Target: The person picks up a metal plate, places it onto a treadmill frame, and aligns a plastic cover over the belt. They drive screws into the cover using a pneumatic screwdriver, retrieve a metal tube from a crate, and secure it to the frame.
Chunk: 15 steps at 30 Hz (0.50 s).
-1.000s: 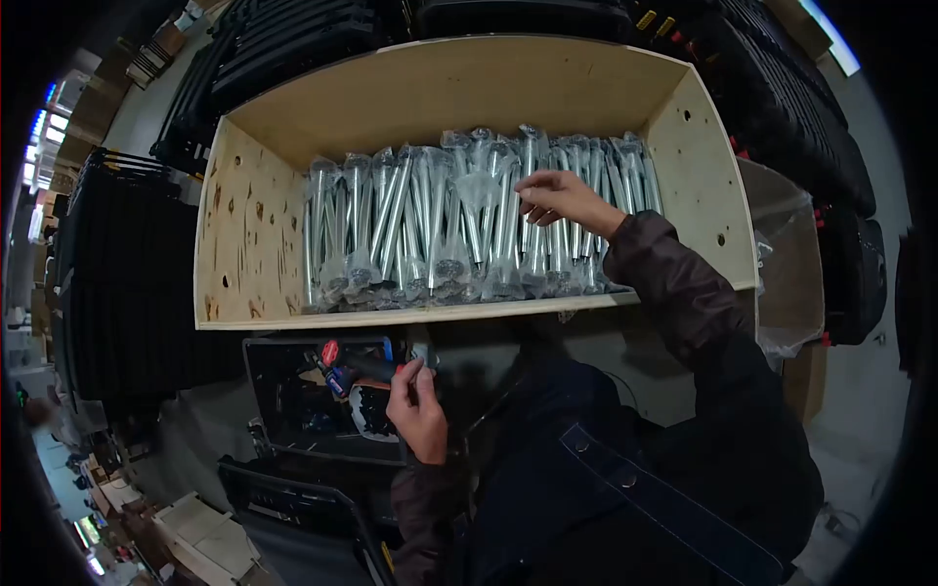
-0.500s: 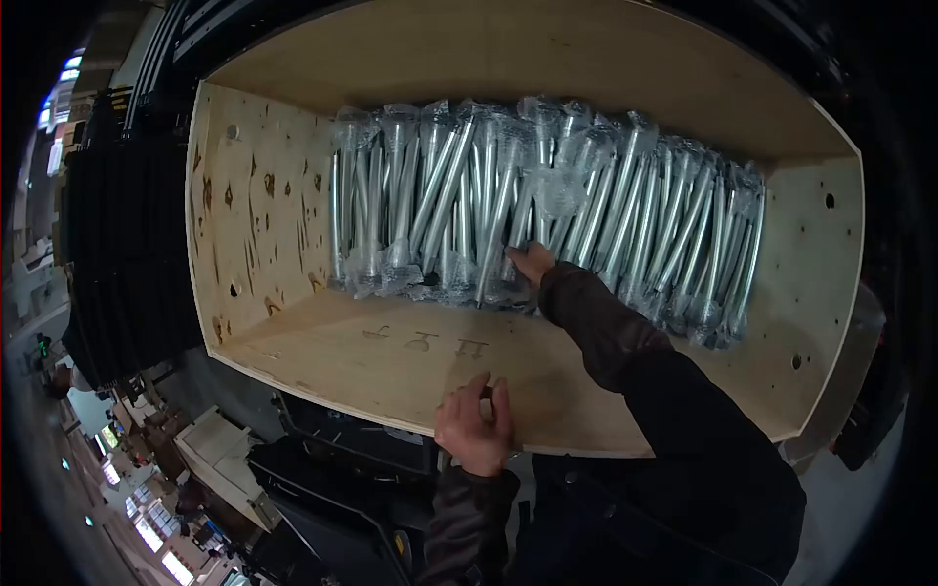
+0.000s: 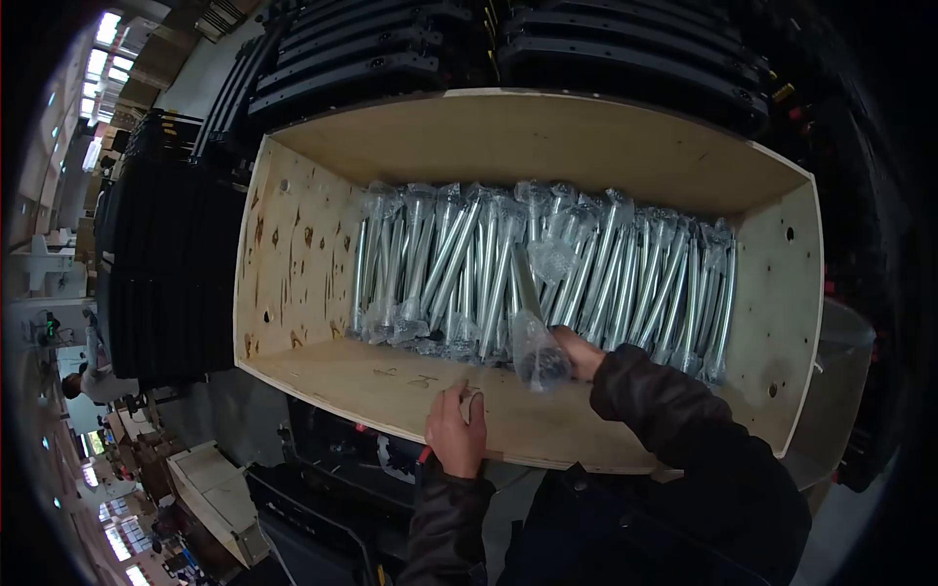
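Note:
A wooden crate [image 3: 528, 435] lies below me, holding a long row of shiny metal tubes [image 3: 469, 264] with bubble wrap around their ends. My right hand [image 3: 580, 354] is closed on the near end of one metal tube [image 3: 525, 280], which is tilted up out of the row. Bubble wrap [image 3: 540, 354] covers that end, and my fingertips are partly hidden behind it. Over the crate's near wall hovers my left hand [image 3: 457, 430], its fingers loosely apart and nothing visible in them.
Dark metal frames [image 3: 625, 59] are stacked beyond the far wall. More black stacked parts [image 3: 161, 264] stand to the left. A smaller wooden box [image 3: 217, 498] sits on the floor at lower left, and a person [image 3: 96, 376] is in the background at far left.
My right hand has drawn back toward me, raising one tube's wrapped end out of the row. The left hand stays by the near wall. My view has shifted, showing more beyond the crate.

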### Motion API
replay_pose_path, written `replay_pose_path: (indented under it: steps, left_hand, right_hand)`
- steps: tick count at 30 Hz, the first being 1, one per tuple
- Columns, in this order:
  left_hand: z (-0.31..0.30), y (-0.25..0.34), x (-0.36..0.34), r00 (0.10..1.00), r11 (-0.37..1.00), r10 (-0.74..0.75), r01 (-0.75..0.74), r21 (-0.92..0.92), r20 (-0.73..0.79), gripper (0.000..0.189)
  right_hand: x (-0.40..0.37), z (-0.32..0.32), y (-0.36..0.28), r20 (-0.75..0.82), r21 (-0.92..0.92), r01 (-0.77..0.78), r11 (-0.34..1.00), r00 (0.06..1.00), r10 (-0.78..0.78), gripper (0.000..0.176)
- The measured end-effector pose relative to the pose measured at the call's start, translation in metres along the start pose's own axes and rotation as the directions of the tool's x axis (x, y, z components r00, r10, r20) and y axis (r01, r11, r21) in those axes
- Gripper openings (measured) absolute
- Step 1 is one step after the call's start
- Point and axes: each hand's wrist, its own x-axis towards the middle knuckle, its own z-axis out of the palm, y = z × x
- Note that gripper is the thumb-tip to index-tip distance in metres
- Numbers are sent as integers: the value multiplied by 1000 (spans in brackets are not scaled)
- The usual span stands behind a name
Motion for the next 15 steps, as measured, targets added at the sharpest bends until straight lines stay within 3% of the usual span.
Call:
replay_pose_path:
  steps: [2, 3, 4, 5, 6, 7, 9, 11, 12, 14, 15]
  left_hand:
    - [-5, 17, 12, 980, 980, 198, -199, -31, -16, 58]
    - [-9, 34, 19, 976, 975, 217, -217, -45, -16, 58]
    - [-18, 57, 27, 920, 917, 390, -392, 71, 36, 68]
    - [-23, 78, 34, 825, 808, 554, -565, 166, 110, 78]
    - [-24, 85, 36, 750, 724, 650, -660, 200, 124, 74]
    - [-24, 92, 39, 664, 628, 735, -743, 233, 137, 70]
    - [-23, 88, 38, 570, 654, 694, -754, -56, 440, 60]
    - [-39, 106, 23, 525, 613, 718, -788, -59, 457, 49]
    - [-44, 112, 14, 565, 668, 662, -743, -45, 493, 50]
    - [-45, 116, -3, 612, 718, 600, -696, -9, 515, 47]
    - [-45, 120, -13, 588, 695, 621, -719, -16, 518, 47]
  right_hand:
    - [-71, 15, -4, 124, -198, 101, 975, 989, -78, 50]
    - [-89, 7, 5, 221, -251, 104, 962, 974, -48, 53]
    - [-110, 10, 3, 198, -241, 119, 963, 978, -71, 53]
    - [-135, 21, -6, 272, -390, 126, 912, 962, -17, 55]
    - [-156, 22, -10, 323, -526, 140, 839, 945, 45, 57]
    - [-164, 9, -5, 372, -404, 185, 896, 928, -24, 63]
    - [-216, 24, -37, 334, -169, 138, 976, 940, -75, 78]
    - [-248, 15, -48, 358, 212, 196, 957, 896, -262, 86]
    - [-256, -3, -45, 435, 246, 297, 923, 817, -379, 90]
    - [-271, -14, -26, 323, 179, 559, 810, 744, -585, 88]
    - [-275, -15, -18, 306, 185, 583, 791, 731, -610, 88]
